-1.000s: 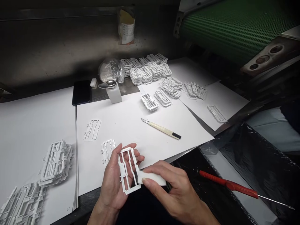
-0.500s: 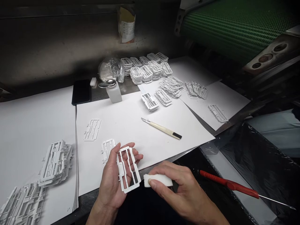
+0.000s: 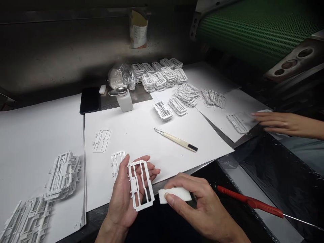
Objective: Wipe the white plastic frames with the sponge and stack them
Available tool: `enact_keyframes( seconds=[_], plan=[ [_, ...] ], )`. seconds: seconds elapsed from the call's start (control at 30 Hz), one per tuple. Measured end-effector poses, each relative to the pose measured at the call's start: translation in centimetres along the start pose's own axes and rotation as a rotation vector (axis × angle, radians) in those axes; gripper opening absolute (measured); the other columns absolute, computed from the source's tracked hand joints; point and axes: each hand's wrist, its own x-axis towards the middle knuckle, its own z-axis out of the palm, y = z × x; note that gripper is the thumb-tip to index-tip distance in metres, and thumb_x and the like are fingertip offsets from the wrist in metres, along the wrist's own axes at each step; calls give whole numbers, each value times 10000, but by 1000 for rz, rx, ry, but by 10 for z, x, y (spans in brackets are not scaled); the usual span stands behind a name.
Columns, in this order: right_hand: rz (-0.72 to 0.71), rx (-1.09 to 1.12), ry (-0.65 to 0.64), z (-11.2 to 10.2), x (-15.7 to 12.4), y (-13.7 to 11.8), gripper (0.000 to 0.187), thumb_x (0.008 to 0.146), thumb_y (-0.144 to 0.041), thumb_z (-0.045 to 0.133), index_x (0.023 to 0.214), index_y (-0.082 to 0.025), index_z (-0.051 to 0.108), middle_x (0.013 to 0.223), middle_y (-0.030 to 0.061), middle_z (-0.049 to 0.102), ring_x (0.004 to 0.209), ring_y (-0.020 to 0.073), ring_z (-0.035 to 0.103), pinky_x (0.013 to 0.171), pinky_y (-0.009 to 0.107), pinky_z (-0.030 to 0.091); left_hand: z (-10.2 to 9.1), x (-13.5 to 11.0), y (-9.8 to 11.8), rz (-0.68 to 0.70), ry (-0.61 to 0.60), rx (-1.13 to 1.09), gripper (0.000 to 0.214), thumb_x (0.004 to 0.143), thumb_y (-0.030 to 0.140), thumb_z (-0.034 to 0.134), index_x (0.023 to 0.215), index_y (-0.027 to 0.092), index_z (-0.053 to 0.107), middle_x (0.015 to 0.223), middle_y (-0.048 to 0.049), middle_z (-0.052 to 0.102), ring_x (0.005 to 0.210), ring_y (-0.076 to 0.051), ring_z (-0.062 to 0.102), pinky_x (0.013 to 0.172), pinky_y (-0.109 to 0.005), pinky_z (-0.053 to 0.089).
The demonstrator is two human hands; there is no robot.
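In my left hand (image 3: 118, 199) lies a white plastic frame (image 3: 133, 185) with long slots, tilted across the palm and steadied by the thumb. My right hand (image 3: 202, 204) pinches a white sponge block (image 3: 178, 194) just right of the frame, with a small gap between them. Partly behind my left thumb, a similar frame (image 3: 117, 158) rests on the white paper (image 3: 136, 135). Another single frame (image 3: 101, 140) lies farther left. Beyond my hands is a craft knife (image 3: 174, 139), its blade pointing to the upper left.
Stacked frames stand at the left (image 3: 59, 175) and back (image 3: 162, 79). A pump bottle (image 3: 125, 101), phone (image 3: 89, 100) and plastic bag (image 3: 122, 76) sit behind. At right are a red-handled tool (image 3: 250, 201), another person's hand (image 3: 286, 123) and a green conveyor belt (image 3: 255, 30).
Another person's hand has come in from the right, near the single frame there. My hands keep their grip; the frame and sponge have shifted slightly right, along with the whole view.
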Motion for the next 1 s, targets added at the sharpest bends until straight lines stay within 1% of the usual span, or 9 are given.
enact_keyframes(
  seconds=[0.17, 0.43, 0.5, 0.57, 0.63, 0.7, 0.77, 0.87, 1.0],
  plan=[
    [-23, 3, 68, 1, 1, 1, 82, 875, -179, 599, 922, -207, 660, 811, -5, 664, 704, 143, 615, 664, 244, 452, 1, -3, 0, -8, -20, 74, 416, 859, 445, 511, 1022, 107, 690, 801, -77, 700, 727, -221, 694, 637, -299, 566],
    [-36, 19, 98, 1, 0, 3, 99, 887, -187, 595, 955, -232, 651, 836, -9, 667, 730, 153, 622, 692, 253, 463, 1, -5, -1, -38, -54, 65, 449, 860, 482, 492, 1012, 112, 695, 786, -66, 693, 681, -194, 666, 627, -295, 550],
    [-56, 13, 129, 1, 3, 2, 102, 886, -181, 603, 956, -239, 649, 833, -17, 664, 727, 144, 621, 690, 240, 464, 2, -5, -1, -65, -63, 66, 463, 857, 494, 491, 1033, 114, 689, 796, -69, 699, 647, -178, 652, 611, -289, 544],
    [-94, -5, 187, 4, 9, 0, 126, 884, -169, 612, 980, -244, 647, 855, -17, 664, 753, 140, 624, 709, 230, 467, 3, -7, -3, -93, -45, 78, 467, 849, 510, 499, 1020, 121, 694, 758, -60, 701, 603, -162, 640, 599, -279, 541],
    [-153, -22, 233, 8, 18, -3, 156, 887, -158, 612, 1022, -228, 646, 891, 2, 662, 801, 148, 627, 751, 234, 471, 5, -8, -7, -104, -2, 97, 445, 834, 522, 524, 934, 131, 710, 653, -30, 676, 541, -138, 616, 599, -267, 538],
    [-216, -43, 235, 14, 29, -5, 167, 891, -159, 608, 1051, -186, 648, 902, 33, 657, 812, 156, 627, 758, 243, 476, 7, -10, -12, -94, 41, 121, 420, 808, 536, 559, 870, 149, 709, 608, -7, 653, 525, -127, 604, 609, -255, 532],
    [-255, -85, 197, 18, 37, -7, 164, 897, -171, 594, 1045, -141, 657, 886, 60, 651, 786, 166, 624, 728, 257, 478, 9, -13, -15, -54, 85, 150, 403, 783, 540, 594, 912, 173, 698, 668, -7, 675, 570, -135, 623, 620, -247, 523],
    [-220, -164, 153, 20, 43, -9, 159, 907, -191, 559, 1000, -127, 670, 861, 75, 648, 747, 180, 615, 683, 278, 470, 11, -16, -15, -53, 130, 204, 462, 773, 564, 592, 1018, 179, 668, 738, -33, 700, 640, -167, 658, 618, -256, 514],
    [-97, -202, 156, 14, 40, -10, 129, 904, -204, 556, 938, -171, 676, 849, 50, 646, 726, 175, 609, 668, 275, 460, 10, -18, -14, -153, 72, 244, 527, 788, 601, 539, 973, 126, 670, 647, -55, 678, 582, -180, 644, 561, -271, 500]
  ],
)
